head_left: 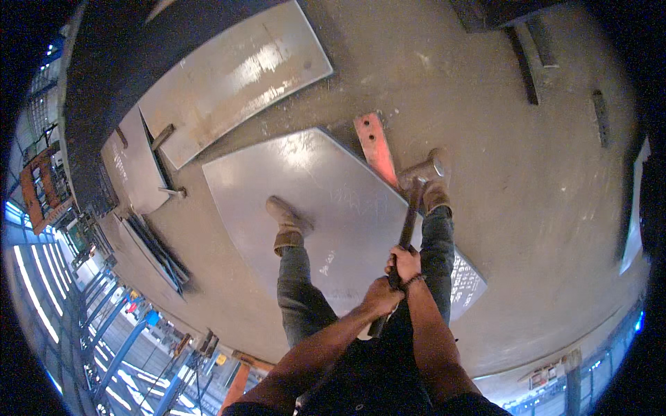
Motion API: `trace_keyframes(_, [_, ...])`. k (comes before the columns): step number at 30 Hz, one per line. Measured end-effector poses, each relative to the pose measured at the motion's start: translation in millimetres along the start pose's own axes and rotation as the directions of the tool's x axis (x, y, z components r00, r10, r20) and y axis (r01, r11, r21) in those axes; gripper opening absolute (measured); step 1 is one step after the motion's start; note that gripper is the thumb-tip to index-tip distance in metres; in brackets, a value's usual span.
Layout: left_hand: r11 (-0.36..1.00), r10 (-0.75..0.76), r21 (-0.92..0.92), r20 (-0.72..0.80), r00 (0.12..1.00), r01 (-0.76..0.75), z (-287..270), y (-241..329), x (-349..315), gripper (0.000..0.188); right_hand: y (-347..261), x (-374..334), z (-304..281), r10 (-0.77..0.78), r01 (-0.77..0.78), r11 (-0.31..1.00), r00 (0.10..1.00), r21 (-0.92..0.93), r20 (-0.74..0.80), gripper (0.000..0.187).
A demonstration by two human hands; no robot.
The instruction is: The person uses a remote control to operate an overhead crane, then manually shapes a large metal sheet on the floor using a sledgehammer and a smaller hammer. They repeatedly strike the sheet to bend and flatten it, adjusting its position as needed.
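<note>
A person's two bare hands are clamped together on one long-handled sledgehammer (pixel 409 225), seen from above. The left hand (pixel 382 297) is closed around the handle near its butt, which pokes out below the fist; the right hand (pixel 405 263), a single dark bracelet (pixel 414 280) at its wrist, is wrapped around the handle just above, the two fists close together. The hammer slants up and to the right, across the long right-hand edge of a grey steel plate (pixel 284 180), so its one metal head (pixel 421 171) appears just outside that edge, in front of the right boot (pixel 436 194); whether it touches anything is impossible to tell. Two boots show: the left boot (pixel 285 213) stands on the plate, between its left corner and its right-hand edge. One red bar (pixel 374 148) with two round holes lies on the brown floor (pixel 541 229), just outside the same edge, its lower end near the hammer head. Beyond the plate's left corner lie two more plates, one large (pixel 236 87), one smaller (pixel 135 166).
</note>
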State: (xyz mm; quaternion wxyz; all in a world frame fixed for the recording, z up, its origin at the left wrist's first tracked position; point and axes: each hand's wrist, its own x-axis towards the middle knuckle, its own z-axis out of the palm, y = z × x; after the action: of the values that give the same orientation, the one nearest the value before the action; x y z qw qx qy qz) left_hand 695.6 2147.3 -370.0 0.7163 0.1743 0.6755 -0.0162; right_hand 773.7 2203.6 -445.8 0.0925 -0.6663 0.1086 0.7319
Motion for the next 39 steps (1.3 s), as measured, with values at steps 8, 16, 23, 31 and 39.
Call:
trace_keyframes(8, [0.883,0.469,-0.016,0.049,0.882,-0.469,15,109,-14,0.033,-106,-74,-27,-0.360,0.363,0.931,0.898,-0.034,-0.252,0.012])
trace_keyframes(16, [0.782,0.622,-0.012,0.098,0.777,-0.624,10,94,114,0.036,-139,4,-27,-0.763,0.747,0.625,0.524,-0.227,-0.379,0.014])
trace_keyframes(23, [0.926,-0.223,-0.279,0.136,0.965,0.254,-7,-29,54,0.022,48,119,-27,-0.129,0.022,0.776,0.984,-0.630,-0.123,0.017])
trace_keyframes(31, [0.963,-0.054,-0.258,0.110,0.992,0.081,4,12,9,0.018,-17,14,-6,-0.035,-0.019,0.952,0.985,-0.306,-0.169,0.018])
trace_keyframes(39, [0.554,-0.034,-0.811,0.202,0.979,0.187,-72,-68,-52,0.023,54,18,55,0.097,-0.012,0.545,0.994,-0.838,0.049,0.046])
